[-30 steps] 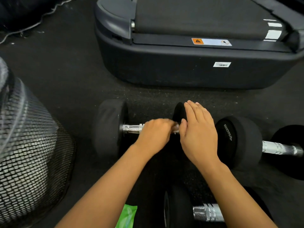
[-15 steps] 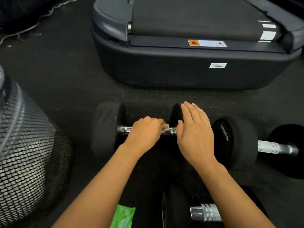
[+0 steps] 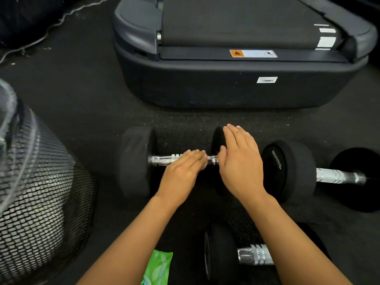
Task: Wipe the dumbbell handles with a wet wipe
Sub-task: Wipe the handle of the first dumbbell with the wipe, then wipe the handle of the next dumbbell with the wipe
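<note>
A black dumbbell lies on the dark floor, its chrome handle (image 3: pixel 164 160) running left to right between two round weights. My left hand (image 3: pixel 183 171) lies over the right half of the handle with the fingers stretched out, pressing a white wet wipe (image 3: pixel 205 166) against it. Only a sliver of the wipe shows under the fingertips. My right hand (image 3: pixel 240 161) rests flat, fingers apart, on the dumbbell's right weight (image 3: pixel 217 140).
A second dumbbell (image 3: pixel 287 171) lies just to the right, a third (image 3: pixel 255 254) close to me under my right forearm. A green wipe pack (image 3: pixel 158 268) sits beneath my left forearm. A treadmill base (image 3: pixel 236 87) stands beyond, a black mesh bin (image 3: pixel 30 182) at the left.
My left hand has slid a little left along the handle, and its fingers have gone from curled to flatter. My right hand has stayed on the weight.
</note>
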A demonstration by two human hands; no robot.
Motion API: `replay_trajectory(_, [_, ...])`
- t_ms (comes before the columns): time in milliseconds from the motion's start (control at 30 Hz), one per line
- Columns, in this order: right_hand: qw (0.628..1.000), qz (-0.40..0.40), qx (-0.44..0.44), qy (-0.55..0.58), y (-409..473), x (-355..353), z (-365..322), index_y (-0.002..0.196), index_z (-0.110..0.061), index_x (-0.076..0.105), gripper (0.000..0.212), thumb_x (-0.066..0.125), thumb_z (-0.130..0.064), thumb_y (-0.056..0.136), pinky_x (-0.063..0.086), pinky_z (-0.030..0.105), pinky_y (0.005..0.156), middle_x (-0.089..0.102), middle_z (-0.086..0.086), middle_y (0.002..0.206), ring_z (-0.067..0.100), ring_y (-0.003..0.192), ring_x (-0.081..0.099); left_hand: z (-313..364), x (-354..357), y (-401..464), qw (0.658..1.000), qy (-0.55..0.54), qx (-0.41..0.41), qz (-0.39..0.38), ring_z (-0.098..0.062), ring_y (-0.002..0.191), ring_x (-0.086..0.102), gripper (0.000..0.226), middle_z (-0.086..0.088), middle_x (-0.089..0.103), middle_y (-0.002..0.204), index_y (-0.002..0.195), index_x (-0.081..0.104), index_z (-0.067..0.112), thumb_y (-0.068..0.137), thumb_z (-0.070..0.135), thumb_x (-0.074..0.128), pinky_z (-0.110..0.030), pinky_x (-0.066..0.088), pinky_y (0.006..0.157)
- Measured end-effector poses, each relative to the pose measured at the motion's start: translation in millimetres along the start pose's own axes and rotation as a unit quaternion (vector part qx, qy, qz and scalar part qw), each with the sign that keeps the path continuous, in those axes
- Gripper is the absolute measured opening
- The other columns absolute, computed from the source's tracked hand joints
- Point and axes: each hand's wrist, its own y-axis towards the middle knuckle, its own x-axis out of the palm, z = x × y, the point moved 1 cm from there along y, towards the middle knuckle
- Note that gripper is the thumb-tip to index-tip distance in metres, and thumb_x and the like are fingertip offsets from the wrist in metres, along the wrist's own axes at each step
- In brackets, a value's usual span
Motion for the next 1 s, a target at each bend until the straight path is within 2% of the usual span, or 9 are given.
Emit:
replay_trajectory(100, [1.0,-0.01,-0.002,-0.002,0,-1,0,0.128,0.0,0.049,0.048,0.034,-0.023,0.09,0.031,0.038,0.108,0.053,0.014,0.131,0.028,0.126,0.045,-2,-3,4,0.999,0.018,0.005,-0.036,-0.024,0.108,0.062,0.039,-0.012,0.065,0.116,0.114,0.065,0.002,0.076,0.002,0.072,-0.04,0.048,0.096])
replay_trajectory(233, [1.0,-0.02,-0.009,0.005,0,-4,0,0.128,0.0,0.05,0.049,0.032,-0.025,0.089,0.03,0.039,0.108,0.053,0.015,0.131,0.028,0.126,0.046,-6,-14,-7,0.996,0.048,-0.07,0.005,-0.025,0.104,0.064,0.032,-0.011,0.068,0.111,0.108,0.068,0.004,0.076,0.007,0.067,-0.036,0.043,0.099])
replay_trajectory(367, [1.0,-0.022,-0.006,0.006,0,-4,-1,0.128,0.002,0.05,0.042,0.053,-0.013,0.089,0.032,0.042,0.108,0.053,0.018,0.13,0.031,0.125,0.046,3,-10,1,0.994,0.06,-0.086,-0.041,-0.027,0.101,0.066,0.046,-0.013,0.069,0.106,0.104,0.069,0.003,0.06,-0.002,0.082,-0.041,0.04,0.095])
replay_trajectory(500, [0.999,-0.04,-0.005,0.007,1,-7,-2,0.128,0.004,0.049,0.043,0.055,-0.011,0.088,0.031,0.043,0.108,0.052,0.019,0.131,0.032,0.125,0.046,4,-14,12,0.994,0.046,-0.031,-0.094,-0.026,0.108,0.062,0.039,-0.013,0.065,0.116,0.113,0.065,0.004,0.075,0.003,0.071,-0.036,0.038,0.1])
replay_trajectory(600, [0.996,-0.082,-0.016,0.031,4,-12,1,0.136,0.0,0.041,0.046,0.048,-0.016,0.093,0.019,0.038,0.113,0.043,0.015,0.141,0.028,0.134,0.034,2,-19,15,0.988,0.038,-0.09,-0.118,-0.017,0.13,0.041,0.041,-0.003,0.047,0.14,0.133,0.049,0.019,0.092,0.019,0.055,-0.028,0.027,0.108])
replay_trajectory(700, [0.99,-0.106,-0.025,0.085,1,-25,3,0.142,-0.009,0.032,0.052,0.048,-0.021,0.094,0.01,0.034,0.115,0.032,0.007,0.149,0.021,0.141,0.016,2,-27,11,0.982,0.045,-0.13,-0.132,-0.015,0.135,0.033,0.041,-0.001,0.04,0.145,0.139,0.041,0.024,0.098,0.024,0.044,-0.029,0.03,0.106])
replay_trajectory(833, [0.99,-0.052,-0.02,0.127,-30,-53,-5,0.129,-0.013,0.051,0.045,0.062,-0.016,0.086,0.028,0.042,0.111,0.044,0.005,0.139,0.022,0.136,0.029,14,-47,3,0.983,0.031,-0.15,-0.106,-0.014,0.129,0.041,0.042,0.0,0.047,0.139,0.137,0.043,0.022,0.096,0.025,0.048,-0.03,0.037,0.102])
replay_trajectory(933, [0.987,-0.066,-0.023,0.145,-66,-71,-12,0.116,-0.017,0.062,0.037,0.068,-0.017,0.08,0.039,0.038,0.101,0.052,0.003,0.129,0.018,0.127,0.039,49,-62,-16,0.991,-0.019,-0.113,-0.065,-0.019,0.103,0.062,0.053,-0.005,0.064,0.115,0.135,0.047,0.022,0.086,0.029,0.064,-0.034,0.052,0.081])
replay_trajectory(1000, [0.984,-0.078,-0.029,0.157,-88,-79,-13,0.114,-0.021,0.063,0.034,0.067,-0.022,0.08,0.042,0.034,0.096,0.053,-0.001,0.125,0.015,0.12,0.044,74,-72,-34,0.993,-0.06,-0.085,-0.062,-0.015,0.087,0.066,0.06,-0.002,0.067,0.102,0.14,0.037,0.027,0.085,0.041,0.057,-0.032,0.056,0.069])
